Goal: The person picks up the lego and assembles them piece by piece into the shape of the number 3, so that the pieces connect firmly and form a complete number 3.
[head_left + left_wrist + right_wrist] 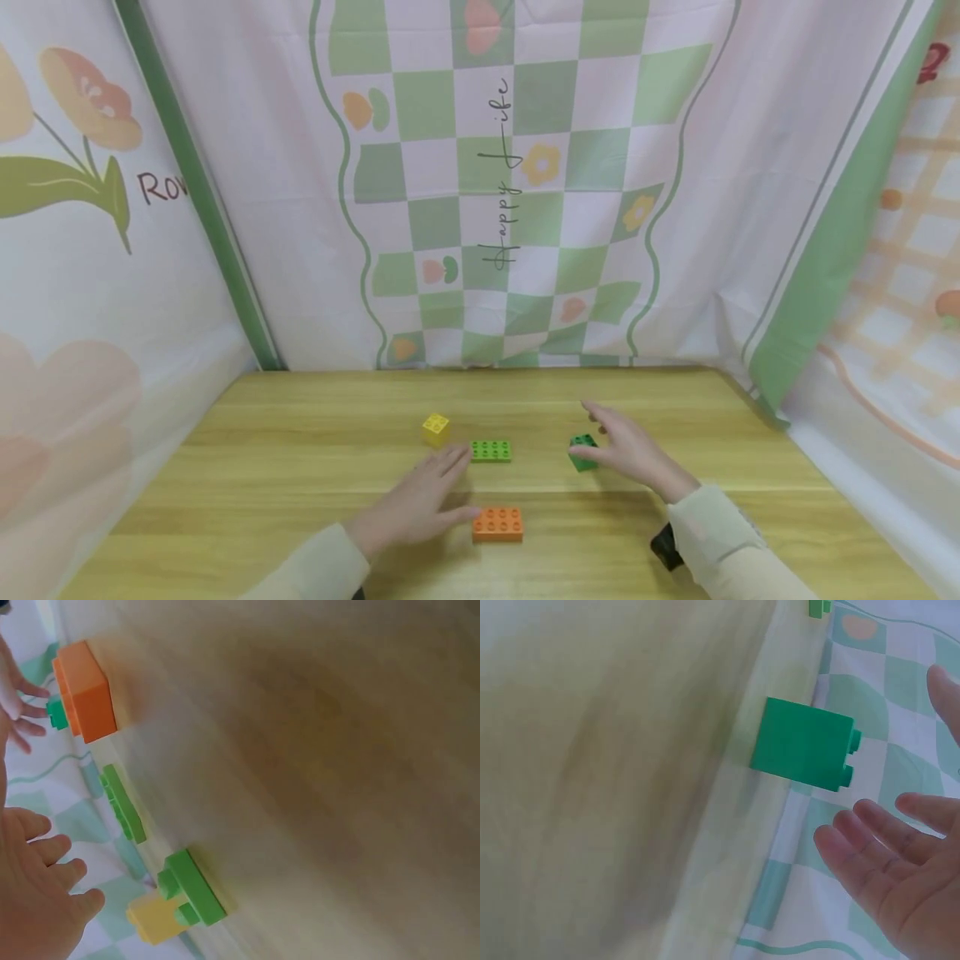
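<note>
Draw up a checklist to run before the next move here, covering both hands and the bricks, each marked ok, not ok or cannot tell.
1. Right hand free: ok, holding nothing.
2. Left hand free: ok, holding nothing.
3. Dark green block standing studs-up beside the right hand: ok, probably an easy reach.
4. Orange brick studs-up on the table: ok.
5. Left thumb clear of the orange brick: cannot tell; they overlap in the head view.
6. Every brick visible from the head: not ok; the left wrist view shows a green brick near the yellow block that the left hand apparently hides.
</note>
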A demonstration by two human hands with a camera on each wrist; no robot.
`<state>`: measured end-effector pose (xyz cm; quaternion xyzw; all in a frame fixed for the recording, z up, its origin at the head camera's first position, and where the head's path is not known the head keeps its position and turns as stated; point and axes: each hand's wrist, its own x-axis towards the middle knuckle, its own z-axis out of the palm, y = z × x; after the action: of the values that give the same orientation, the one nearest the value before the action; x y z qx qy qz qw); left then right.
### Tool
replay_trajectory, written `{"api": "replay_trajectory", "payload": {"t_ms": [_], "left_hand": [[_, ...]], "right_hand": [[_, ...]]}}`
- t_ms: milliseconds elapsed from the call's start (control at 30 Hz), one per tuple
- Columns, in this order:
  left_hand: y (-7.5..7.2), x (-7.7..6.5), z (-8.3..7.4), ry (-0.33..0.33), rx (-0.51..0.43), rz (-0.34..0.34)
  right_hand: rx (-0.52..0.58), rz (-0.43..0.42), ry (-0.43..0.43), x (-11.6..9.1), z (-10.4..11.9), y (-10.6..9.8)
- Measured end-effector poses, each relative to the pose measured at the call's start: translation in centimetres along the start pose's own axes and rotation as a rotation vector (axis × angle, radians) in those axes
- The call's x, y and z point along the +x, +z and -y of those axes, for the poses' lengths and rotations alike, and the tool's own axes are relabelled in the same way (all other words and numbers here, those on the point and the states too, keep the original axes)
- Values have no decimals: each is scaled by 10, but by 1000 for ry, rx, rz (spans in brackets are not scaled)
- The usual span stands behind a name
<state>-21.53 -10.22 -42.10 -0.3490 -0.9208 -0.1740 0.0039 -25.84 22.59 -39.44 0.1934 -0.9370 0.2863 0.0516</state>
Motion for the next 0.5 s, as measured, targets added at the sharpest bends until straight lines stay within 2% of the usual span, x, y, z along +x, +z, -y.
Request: {"api": "replay_trajectory", "payload": {"t_ms": [267, 500], "left_hand": [[7, -1, -1, -14, -98, 30], [12, -1, -1, -18, -94, 36]], "right_hand": [[96, 10, 107, -2, -6, 6], [151, 14, 140, -4, -11, 9]]}}
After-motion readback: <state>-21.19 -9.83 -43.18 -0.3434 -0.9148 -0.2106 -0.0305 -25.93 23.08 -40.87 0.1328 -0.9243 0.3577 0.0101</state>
